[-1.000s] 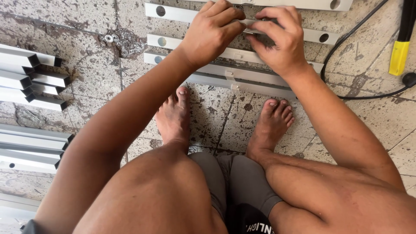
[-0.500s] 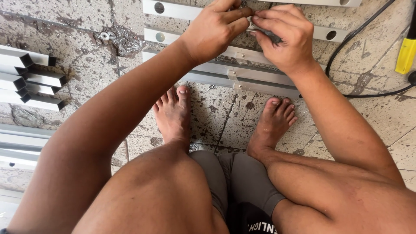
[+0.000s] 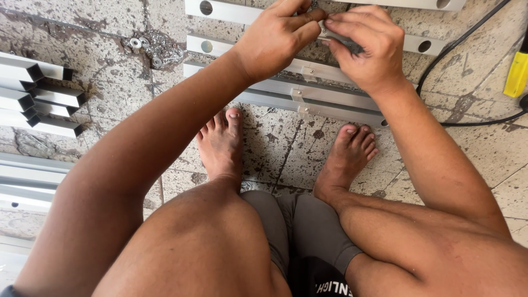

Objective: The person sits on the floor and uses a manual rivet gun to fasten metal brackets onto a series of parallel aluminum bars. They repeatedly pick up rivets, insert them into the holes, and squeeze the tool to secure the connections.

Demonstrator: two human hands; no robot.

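Against the frames before, both hands sit a little lower and nearer in the view, and the whole scene has slid down with them — the scatter of washers and metal chips [image 3: 151,48] now lies clear of the top edge. The hands keep the same pose, pressed together over the aluminium rails [image 3: 324,93].

The left hand [image 3: 275,38] curls its fingers shut, thumb and forefinger pinched just above the rails; what that grip closes on is too small to tell. The right hand [image 3: 363,47] has its fingers bent down onto a slim dark tool [image 3: 346,45], its grip closed around it, and the tool's tip meets the left fingertips over the second rail from the top. Most of the tool is hidden under the right fingers.

The topmost rail is cut off by the frame edge. Right of the rails, a black cable [image 3: 467,52] loops across the tiled floor [image 3: 88,99], and a yellow handle [image 3: 517,71] is cropped at the border. Left of the rails lies a stack of short angled metal pieces [image 3: 38,93]. Below the rails rest two bare feet — the left foot [image 3: 220,143] and the right foot [image 3: 346,159].
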